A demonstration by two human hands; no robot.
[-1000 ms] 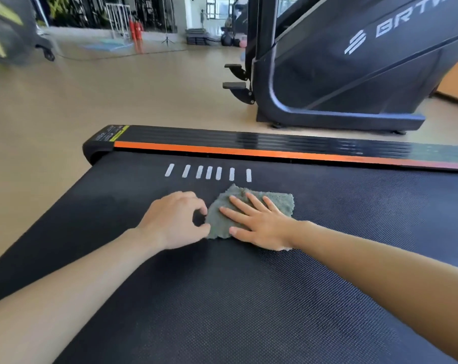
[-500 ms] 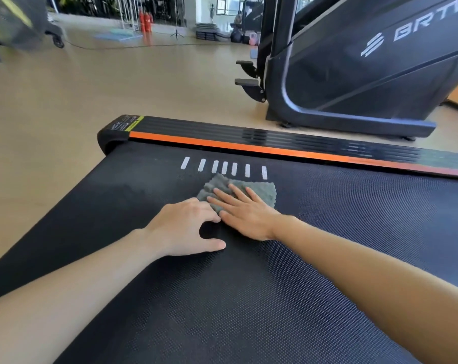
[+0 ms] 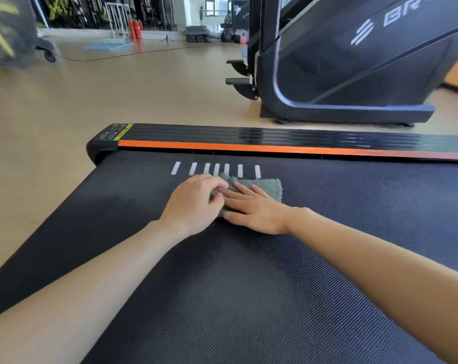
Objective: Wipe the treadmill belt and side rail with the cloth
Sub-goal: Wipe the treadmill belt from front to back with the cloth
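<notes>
While the right hand (image 3: 251,210) lies spread flat on the grey cloth (image 3: 268,187) and the left hand (image 3: 193,203) curls, pinching its bunched near-left edge, the cloth could ruck up and skip patches of belt (image 3: 222,298). It sits just short of the white marks (image 3: 216,169), near the orange side rail (image 3: 249,147); open belt runs rightward along that rail.

cloth (image 3: 268,187) on belt (image 3: 249,298), rail (image 3: 275,139) behind, hands (image 3: 254,210) on cloth

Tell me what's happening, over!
Right hand flat on cloth. Left hand bunching its edge. Cloth on belt, short of rail. Nothing in the way.
</notes>
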